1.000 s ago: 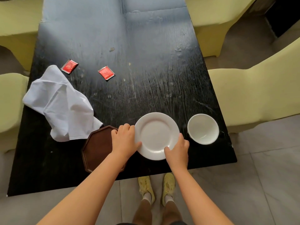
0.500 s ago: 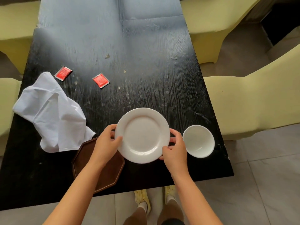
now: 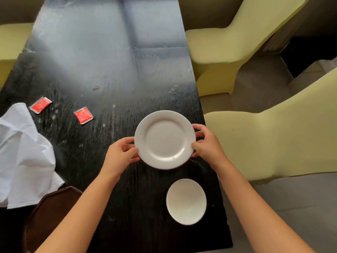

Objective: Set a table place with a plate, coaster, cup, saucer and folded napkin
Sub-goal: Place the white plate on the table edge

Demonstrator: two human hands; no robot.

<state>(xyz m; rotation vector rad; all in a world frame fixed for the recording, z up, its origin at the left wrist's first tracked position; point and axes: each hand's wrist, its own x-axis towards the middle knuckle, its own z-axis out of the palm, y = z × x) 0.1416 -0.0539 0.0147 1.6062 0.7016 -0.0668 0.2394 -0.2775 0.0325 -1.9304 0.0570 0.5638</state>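
A round white plate (image 3: pixel 165 139) is held by its rim over the black table (image 3: pixel 102 61), near the table's right edge. My left hand (image 3: pixel 119 156) grips its left rim and my right hand (image 3: pixel 207 145) grips its right rim. A smaller white cup or bowl (image 3: pixel 186 201) sits on the table nearer to me, below the plate. A crumpled white napkin (image 3: pixel 25 157) lies at the left. A dark brown octagonal coaster (image 3: pixel 51 212) sits at the lower left, partly under my left forearm and the napkin.
Two red sachets (image 3: pixel 40 104) (image 3: pixel 83 115) lie on the table left of the plate. Yellow-covered chairs (image 3: pixel 273 139) (image 3: pixel 228 33) stand along the right side, another at the far left (image 3: pixel 11 39). The table's right edge runs close beside the plate.
Both hands have carried the plate away from me, from the near edge to farther up the table, past the white cup. The cup, napkin and coaster stay where they were.
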